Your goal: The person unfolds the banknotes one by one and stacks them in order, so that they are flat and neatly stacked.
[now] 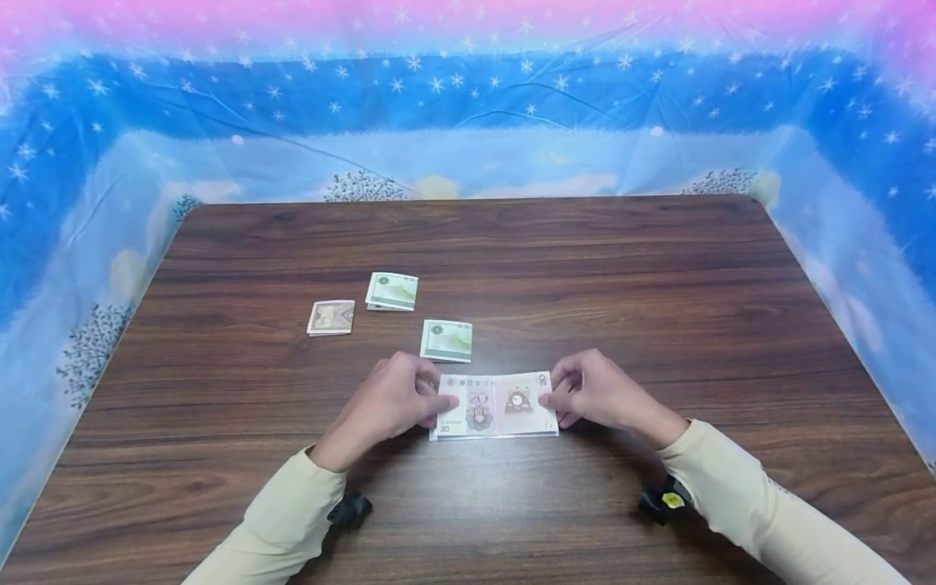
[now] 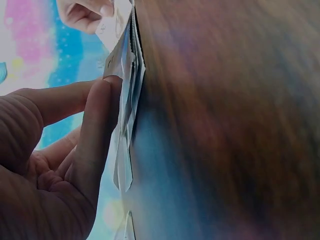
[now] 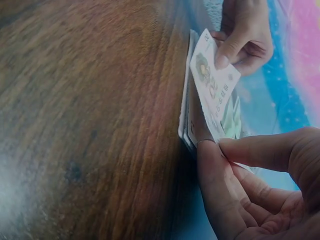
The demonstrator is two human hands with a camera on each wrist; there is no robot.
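Note:
A pale play banknote (image 1: 497,404) marked 20 lies flat-side up between my hands at the near middle of the table. My left hand (image 1: 393,398) pinches its left end, thumb on top. At the other end my right hand (image 1: 601,392) pinches it the same way. In the right wrist view the banknote (image 3: 214,82) is lifted a little off more paper notes (image 3: 186,95) beneath it. Layered note edges (image 2: 134,75) also show in the left wrist view. Just beyond the left fingers sits a folded green note (image 1: 447,340).
Farther back lie another folded green note (image 1: 392,291) and a folded brownish note (image 1: 331,317). The brown wooden table (image 1: 621,276) is bordered by a blue and pink snowflake cloth (image 1: 468,89). Dark wrist cameras (image 1: 351,510) hang under both sleeves.

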